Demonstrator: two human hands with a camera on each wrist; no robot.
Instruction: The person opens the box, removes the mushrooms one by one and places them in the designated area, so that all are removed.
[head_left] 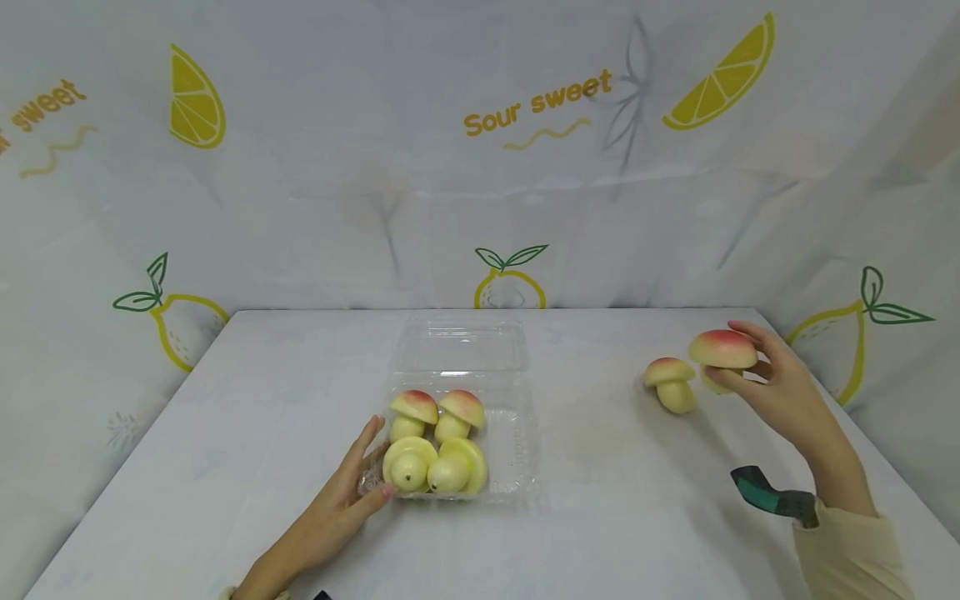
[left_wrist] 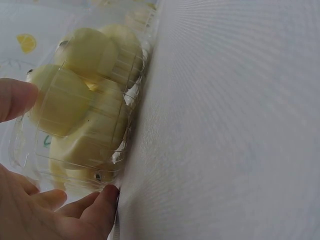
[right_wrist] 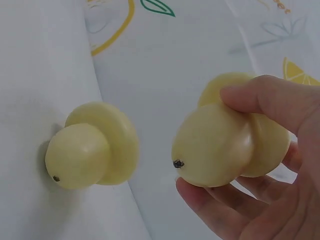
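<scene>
My right hand [head_left: 783, 387] holds a toy mushroom [head_left: 723, 348] with a pink-flushed cap above the table, thumb and fingers around its stem and cap. In the right wrist view its pale stem [right_wrist: 212, 145] shows a dark spot at the end. A second toy mushroom [head_left: 671, 385] stands tilted on the table just left of it. My left hand [head_left: 341, 492] rests against the left side of a clear plastic clamshell box [head_left: 517, 454], thumb at the front rim and fingers along the wall. Inside, two mushrooms [head_left: 414, 407] stand cap up behind two others [head_left: 408, 471] with stems facing forward.
The box's clear lid [head_left: 459, 346] lies folded back behind it, and its right part holds nothing. The white table [head_left: 592, 533] ends at a lemon-printed cloth backdrop [head_left: 337, 225]. A dark green strap [head_left: 772, 497] sticks out from the right sleeve.
</scene>
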